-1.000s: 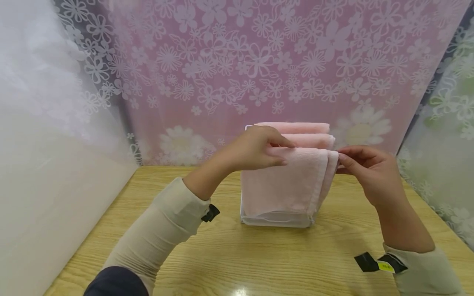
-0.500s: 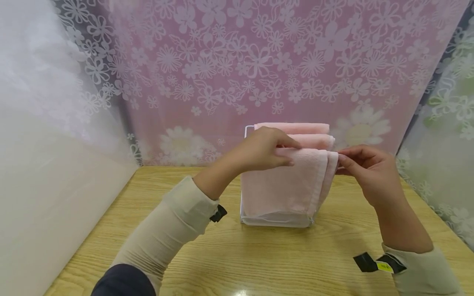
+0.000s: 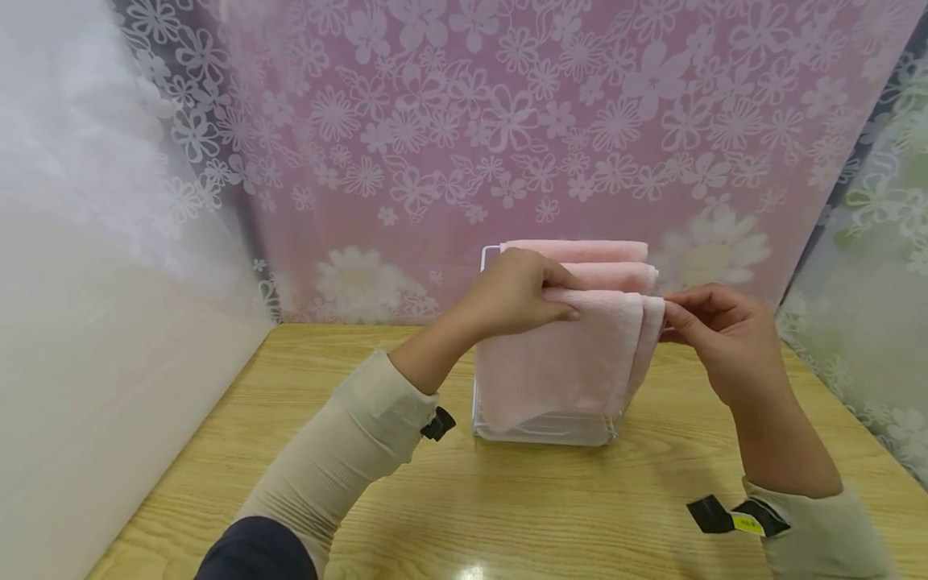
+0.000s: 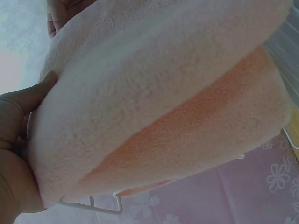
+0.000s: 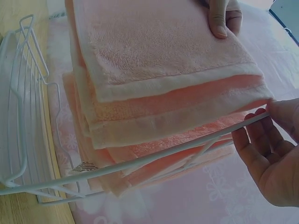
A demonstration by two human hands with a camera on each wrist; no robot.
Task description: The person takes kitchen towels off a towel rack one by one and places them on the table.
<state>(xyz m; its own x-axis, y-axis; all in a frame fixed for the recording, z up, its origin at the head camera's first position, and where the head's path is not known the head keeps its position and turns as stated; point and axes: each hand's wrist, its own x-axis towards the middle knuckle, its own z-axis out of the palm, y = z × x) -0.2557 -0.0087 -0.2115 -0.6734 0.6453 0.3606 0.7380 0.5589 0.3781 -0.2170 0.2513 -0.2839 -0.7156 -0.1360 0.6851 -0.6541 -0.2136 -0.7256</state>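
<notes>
A pale pink towel (image 3: 561,370) hangs folded over the front of a white wire rack (image 5: 126,163). My left hand (image 3: 511,294) pinches its top fold near the middle, thumb in front and fingers behind. At the fold's right end, my right hand (image 3: 739,346) pinches the towel's corner between thumb and forefinger. In the right wrist view, the other right fingers lie against the rack's rail. Two more folded pink towels, one nearer (image 3: 609,276) and one farther (image 3: 580,250), hang behind. In the left wrist view the front towel (image 4: 140,79) covers most of the rack.
The rack stands on a wood-grain table (image 3: 406,499). A pink flowered curtain (image 3: 406,145) rises close behind it, with a whitish sheet (image 3: 109,282) on the left and a green-white flowered sheet (image 3: 884,322) on the right.
My left hand has slid a little to the right along the towel's fold. The towel's lower front edge has shifted slightly, showing more rack wires. My right hand stays nearly still.
</notes>
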